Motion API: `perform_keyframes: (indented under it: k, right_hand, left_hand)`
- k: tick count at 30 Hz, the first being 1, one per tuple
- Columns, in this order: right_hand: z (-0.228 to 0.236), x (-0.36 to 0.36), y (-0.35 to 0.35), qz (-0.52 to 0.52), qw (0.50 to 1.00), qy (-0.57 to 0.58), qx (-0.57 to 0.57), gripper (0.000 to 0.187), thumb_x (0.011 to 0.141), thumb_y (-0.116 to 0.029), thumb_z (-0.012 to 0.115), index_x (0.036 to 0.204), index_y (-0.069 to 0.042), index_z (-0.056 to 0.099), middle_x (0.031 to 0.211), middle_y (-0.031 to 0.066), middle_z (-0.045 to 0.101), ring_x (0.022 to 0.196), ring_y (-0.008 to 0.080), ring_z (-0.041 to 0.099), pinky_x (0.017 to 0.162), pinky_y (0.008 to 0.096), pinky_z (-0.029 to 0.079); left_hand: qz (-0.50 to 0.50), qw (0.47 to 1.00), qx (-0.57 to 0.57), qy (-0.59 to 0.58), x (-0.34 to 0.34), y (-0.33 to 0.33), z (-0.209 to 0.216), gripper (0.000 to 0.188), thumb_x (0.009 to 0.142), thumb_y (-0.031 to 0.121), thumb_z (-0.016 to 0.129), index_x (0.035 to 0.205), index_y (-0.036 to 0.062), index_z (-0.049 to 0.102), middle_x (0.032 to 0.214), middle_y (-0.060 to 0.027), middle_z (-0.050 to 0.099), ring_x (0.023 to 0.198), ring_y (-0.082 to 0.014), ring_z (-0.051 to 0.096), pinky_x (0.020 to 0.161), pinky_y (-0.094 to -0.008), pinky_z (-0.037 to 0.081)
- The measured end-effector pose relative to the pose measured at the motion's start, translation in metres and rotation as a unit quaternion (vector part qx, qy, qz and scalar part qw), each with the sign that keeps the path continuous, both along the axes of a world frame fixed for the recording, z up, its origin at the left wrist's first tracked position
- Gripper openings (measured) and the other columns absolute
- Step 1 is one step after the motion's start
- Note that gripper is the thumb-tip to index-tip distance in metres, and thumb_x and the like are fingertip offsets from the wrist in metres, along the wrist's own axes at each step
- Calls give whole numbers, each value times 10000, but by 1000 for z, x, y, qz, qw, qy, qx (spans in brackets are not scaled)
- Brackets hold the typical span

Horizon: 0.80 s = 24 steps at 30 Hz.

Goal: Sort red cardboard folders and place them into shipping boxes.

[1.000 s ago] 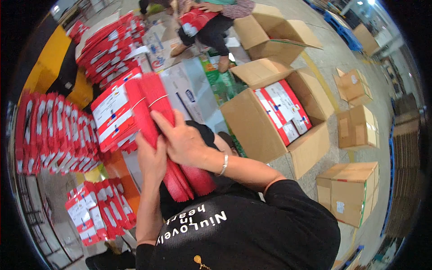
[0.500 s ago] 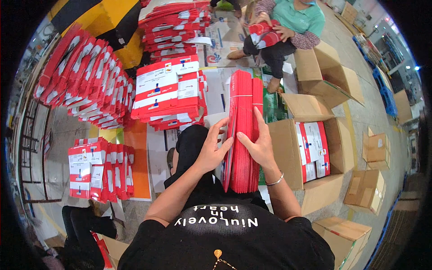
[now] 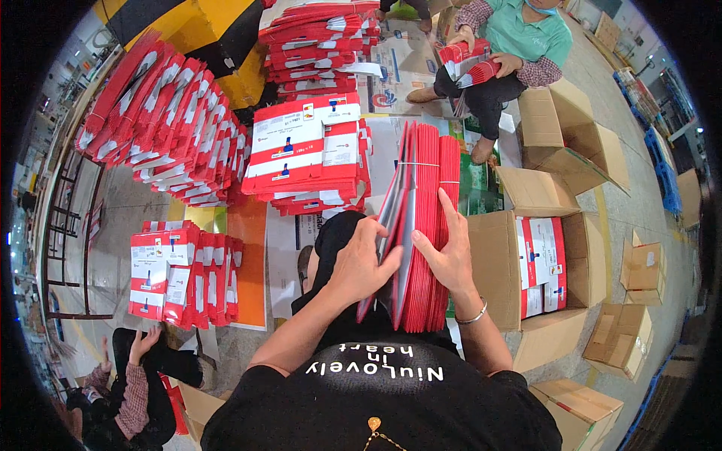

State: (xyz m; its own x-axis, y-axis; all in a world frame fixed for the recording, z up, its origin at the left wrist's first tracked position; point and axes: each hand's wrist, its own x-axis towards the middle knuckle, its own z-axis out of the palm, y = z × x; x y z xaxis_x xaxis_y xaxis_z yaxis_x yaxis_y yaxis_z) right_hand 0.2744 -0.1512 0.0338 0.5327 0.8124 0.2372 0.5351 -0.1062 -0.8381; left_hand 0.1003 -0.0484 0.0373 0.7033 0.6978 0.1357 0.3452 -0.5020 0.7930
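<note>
Lg leaning row of red/wht flat cartons at far L; open cardboard box on R, packed w/ more; blk shirt at near side; carton stack L of centre. Red bundles, 2 side by side, in front of shirt, betw. stack & box: long axis runs near–far, near end by shirt, far end pointing away, edges up; outer sheets on L fanned loose, far end leaning R. L hand: fingers half-curled at those sheets, can't tell if gripping. R hand: fingers spread wide on bundles' R side, thumb on top. Wht band across each bundle nr far end. Stack's wht panels carry tiny bottle pics, fine print unreadable; wht shirt lettering upside down
</note>
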Motion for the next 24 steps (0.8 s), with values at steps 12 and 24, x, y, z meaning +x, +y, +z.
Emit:
perform_keyframes:
  k: [12, 24]
  right_hand:
    - [8, -9, 2, -6, 999, 3, -42, 920, 810, -359, 842, 1580, -177, 372, 1402, 296, 450, 1333, 455, 437, 1134, 517, 377]
    - [15, -23, 3, -6, 999, -48, -4, 758, 754, -305, 895, 1445, -242, 591, 1618, 329, 159, 1479, 453, 309, 1180, 495, 345]
  left_hand:
    - [-25, 992, 95, 78, -5, -5, 14, 455, 850, 341, 736, 1102, 21, 536, 1438, -388, 407, 1241, -512, 542, 958, -508, 529]
    - [-36, 993, 108, 20, -19, -2, 15, 231, 852, 127, 645, 1055, 37, 582, 1497, -333, 371, 1296, -494, 506, 953, -520, 526]
